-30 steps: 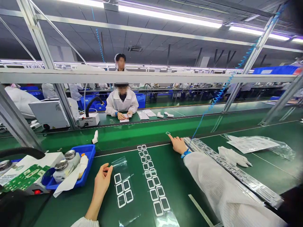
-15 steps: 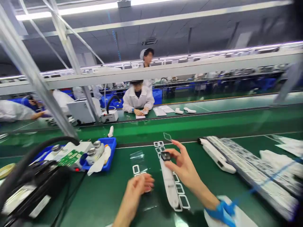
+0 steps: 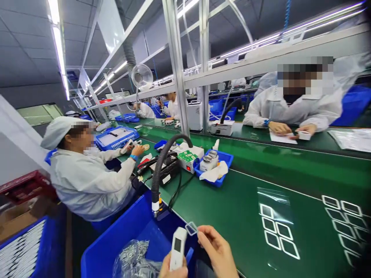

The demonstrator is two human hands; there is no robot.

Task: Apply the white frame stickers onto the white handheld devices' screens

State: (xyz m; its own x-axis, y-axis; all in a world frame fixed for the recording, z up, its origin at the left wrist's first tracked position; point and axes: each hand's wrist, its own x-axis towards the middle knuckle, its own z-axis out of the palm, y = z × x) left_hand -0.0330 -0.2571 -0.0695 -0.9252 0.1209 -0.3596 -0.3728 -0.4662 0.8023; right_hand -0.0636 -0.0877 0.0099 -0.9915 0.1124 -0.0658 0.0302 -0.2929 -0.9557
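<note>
My left hand is closed around the lower part of a white handheld device, which stands upright with a small dark screen facing me. Between thumb and forefinger of my right hand is a thin clear rectangular piece with a pale border. This piece is just right of the device's top end; I cannot tell whether they touch. Both hands are at the near edge of the green table, over a blue bin. White-bordered rectangles on a clear sheet lie right of my right hand.
More rectangle stickers lie at the far right. A blue tray holds metal-capped bottles, beside a white box with a black hose. Bagged parts fill part of the bin. One co-worker sits left, another across the line.
The view has swung left and my hands have moved to the table's near edge. The white device, earlier over the sticker sheets, is now in my left hand. My right hand still holds the clear piece.
</note>
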